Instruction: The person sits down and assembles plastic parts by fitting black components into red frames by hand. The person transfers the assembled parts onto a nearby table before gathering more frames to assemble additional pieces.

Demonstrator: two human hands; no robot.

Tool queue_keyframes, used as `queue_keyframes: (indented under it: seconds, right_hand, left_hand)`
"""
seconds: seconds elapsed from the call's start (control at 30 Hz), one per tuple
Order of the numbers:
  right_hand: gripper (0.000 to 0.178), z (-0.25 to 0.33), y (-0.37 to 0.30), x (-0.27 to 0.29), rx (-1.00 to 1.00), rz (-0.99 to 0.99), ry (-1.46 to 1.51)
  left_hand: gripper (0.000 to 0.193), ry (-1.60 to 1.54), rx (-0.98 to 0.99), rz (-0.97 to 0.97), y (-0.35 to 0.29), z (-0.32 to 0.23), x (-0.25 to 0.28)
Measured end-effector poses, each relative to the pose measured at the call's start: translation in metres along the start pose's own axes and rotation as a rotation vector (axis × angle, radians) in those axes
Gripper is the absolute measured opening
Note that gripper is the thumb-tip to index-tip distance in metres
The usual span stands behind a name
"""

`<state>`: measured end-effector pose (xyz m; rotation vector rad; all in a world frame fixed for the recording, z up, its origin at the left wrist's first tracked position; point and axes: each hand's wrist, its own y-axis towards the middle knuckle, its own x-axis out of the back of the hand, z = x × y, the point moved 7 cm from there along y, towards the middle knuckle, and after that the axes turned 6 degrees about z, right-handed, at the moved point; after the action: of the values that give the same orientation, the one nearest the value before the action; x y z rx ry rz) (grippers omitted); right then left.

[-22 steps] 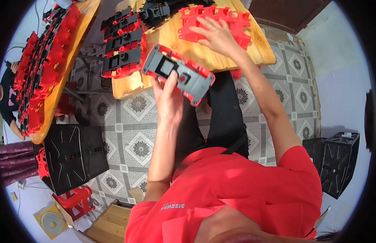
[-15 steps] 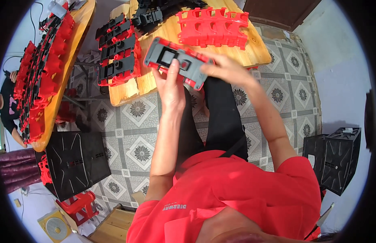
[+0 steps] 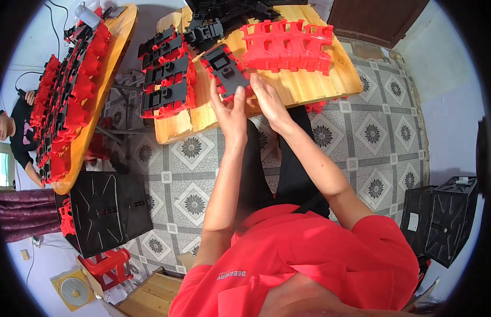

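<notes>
A red plastic housing with a black cover (image 3: 228,72) is in my hands, tilted above the near part of the wooden table. My left hand (image 3: 231,116) holds its near left corner, the thumb lying on the black face. On the near right side my right hand (image 3: 268,100) has its fingers closed against the housing's edge; some fingertips are hidden behind it. Just left lies a row of similar black-and-red housings (image 3: 169,84). To the right stands a block of bare red plastic shells (image 3: 287,47). Black plastic parts (image 3: 206,31) are heaped behind.
Along the left, a second wooden table (image 3: 105,79) bears long rows of black-and-red housings, with a person (image 3: 21,129) beyond it. Black crates stand at lower left (image 3: 108,208) and right (image 3: 450,219). A red stool (image 3: 107,268) and a yellow fan-like box (image 3: 72,289) are at lower left.
The housing has turned so its length points more toward me, and its far end now lies over the table. My right hand has moved left and nearer, from its right end to its near side.
</notes>
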<state>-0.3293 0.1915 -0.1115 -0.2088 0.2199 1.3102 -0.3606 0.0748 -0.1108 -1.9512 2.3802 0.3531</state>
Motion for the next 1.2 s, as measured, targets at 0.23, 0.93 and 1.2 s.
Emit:
queue_keyframes:
  seconds: [0.23, 0.93, 1.2]
  right_hand:
    - [0.037, 0.063, -0.045, 0.074, 0.658, -0.618, -0.56]
    - [0.016, 0.172, -0.091, 0.09, 1.028, 0.073, -1.471]
    - [0.042, 0.165, 0.15, 0.122, 0.583, -0.146, -1.06]
  left_hand:
    - [0.079, 0.263, -0.26, -0.11, 0.059, -0.001, 0.021]
    - [0.104, -0.25, -0.078, 0.512, 0.006, -0.066, -0.158]
    - [0.1, -0.662, 0.326, 0.434, -0.037, -0.02, -0.07]
